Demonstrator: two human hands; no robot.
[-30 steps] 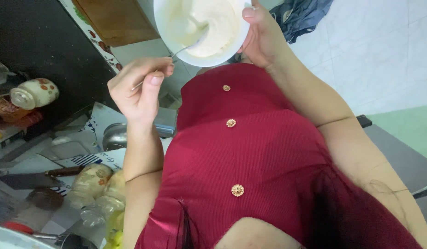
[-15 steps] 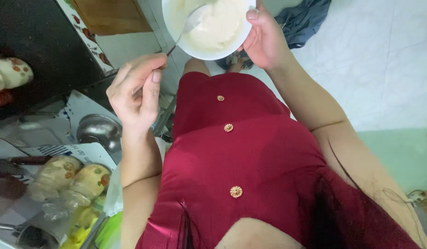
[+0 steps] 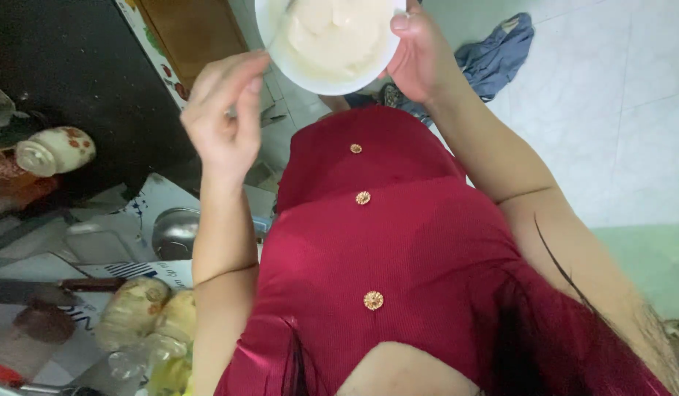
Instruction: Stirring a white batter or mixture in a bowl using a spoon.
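At the left edge, a cream lidded jar with red spots (image 3: pixel 57 150) lies on its side on the dark counter (image 3: pixel 82 73). Below it, white printed paper (image 3: pixel 145 205) carries a steel bowl (image 3: pixel 176 232); bagged produce (image 3: pixel 145 315) sits nearer. The left hand (image 3: pixel 225 121) pinches a thin utensil handle (image 3: pixel 279 23) between thumb and fingers. The white bowl (image 3: pixel 332 40), at top centre over the red dress (image 3: pixel 383 257), contains pale batter. The right hand (image 3: pixel 420 55) grips its rim, thumb on top.
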